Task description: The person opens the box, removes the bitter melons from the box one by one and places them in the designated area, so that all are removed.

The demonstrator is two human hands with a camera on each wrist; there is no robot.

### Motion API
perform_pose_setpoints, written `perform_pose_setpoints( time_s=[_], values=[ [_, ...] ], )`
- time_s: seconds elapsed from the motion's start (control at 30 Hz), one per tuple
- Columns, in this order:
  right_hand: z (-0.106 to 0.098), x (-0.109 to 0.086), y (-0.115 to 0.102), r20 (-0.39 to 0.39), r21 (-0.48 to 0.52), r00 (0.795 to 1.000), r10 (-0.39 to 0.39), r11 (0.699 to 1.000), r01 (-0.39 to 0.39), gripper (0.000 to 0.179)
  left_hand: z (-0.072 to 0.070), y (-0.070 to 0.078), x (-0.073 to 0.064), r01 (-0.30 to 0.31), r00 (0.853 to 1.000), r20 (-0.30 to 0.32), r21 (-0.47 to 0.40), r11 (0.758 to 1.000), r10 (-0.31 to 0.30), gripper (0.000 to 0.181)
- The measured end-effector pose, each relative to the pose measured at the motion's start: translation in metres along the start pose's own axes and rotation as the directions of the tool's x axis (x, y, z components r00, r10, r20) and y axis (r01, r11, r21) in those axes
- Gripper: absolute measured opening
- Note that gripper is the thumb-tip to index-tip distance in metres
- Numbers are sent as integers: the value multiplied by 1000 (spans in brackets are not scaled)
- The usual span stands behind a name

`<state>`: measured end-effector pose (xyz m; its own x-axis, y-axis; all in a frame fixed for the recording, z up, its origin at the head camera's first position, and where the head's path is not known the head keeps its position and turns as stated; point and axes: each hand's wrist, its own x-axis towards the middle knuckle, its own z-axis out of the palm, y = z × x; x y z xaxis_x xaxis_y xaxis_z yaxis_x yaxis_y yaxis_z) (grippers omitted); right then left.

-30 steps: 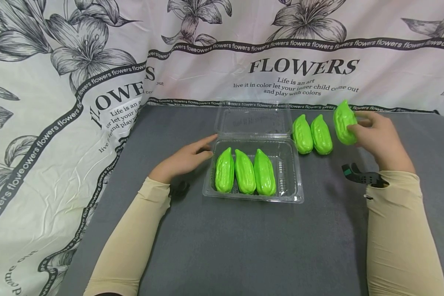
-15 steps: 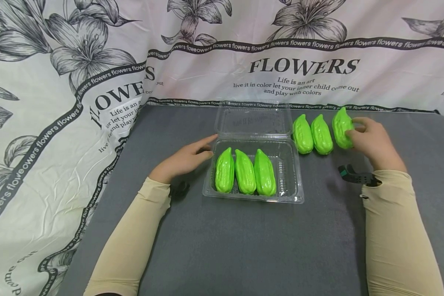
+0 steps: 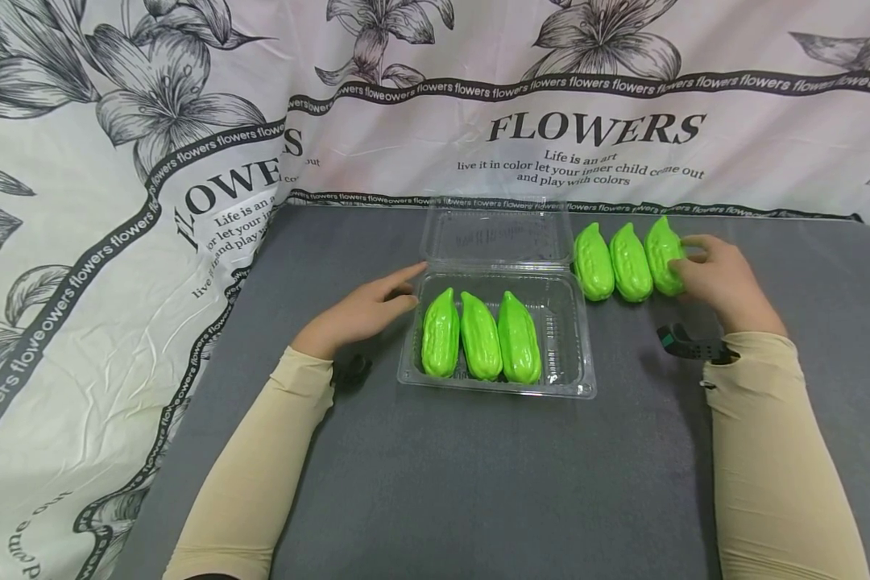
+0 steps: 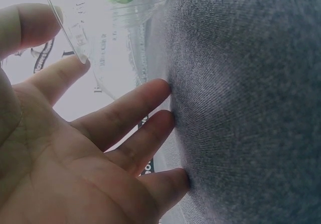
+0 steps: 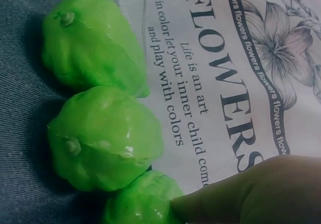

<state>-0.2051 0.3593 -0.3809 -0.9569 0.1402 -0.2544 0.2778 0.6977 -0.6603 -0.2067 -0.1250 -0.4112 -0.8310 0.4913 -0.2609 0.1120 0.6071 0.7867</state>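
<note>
My right hand (image 3: 725, 278) holds a glossy green ridged gourd (image 3: 664, 256) by its right side, thumb and fingers on it. That gourd stands at the right end of a row, beside a middle gourd (image 3: 631, 263) and a left gourd (image 3: 593, 262). In the right wrist view the thumb touches the held gourd (image 5: 143, 201), largely cut off by the frame. My left hand (image 3: 358, 318) rests at the left edge of a clear plastic clamshell box (image 3: 496, 389), index fingertip at the hinge corner. Its other fingertips touch the cloth in the left wrist view.
Three similar gourds (image 3: 481, 337) lie side by side in the box's base, with bare base to their right. The clear lid (image 3: 496, 234) is folded back behind it. Dark grey cloth (image 3: 507, 483) covers the table; a flower-printed sheet (image 3: 406, 145) hangs behind and at left.
My right hand has lowered the held gourd and brought it left, close against the two others. The left hand and the box have stayed put.
</note>
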Motion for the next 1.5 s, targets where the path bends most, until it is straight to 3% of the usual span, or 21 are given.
perform_pose_setpoints(
  time_s=[1.5],
  values=[
    [2, 4, 8, 22, -141, 998, -59, 988, 62, 81, -1, 3, -2, -5, 1000, 6, 23, 1000, 5, 65]
  ],
)
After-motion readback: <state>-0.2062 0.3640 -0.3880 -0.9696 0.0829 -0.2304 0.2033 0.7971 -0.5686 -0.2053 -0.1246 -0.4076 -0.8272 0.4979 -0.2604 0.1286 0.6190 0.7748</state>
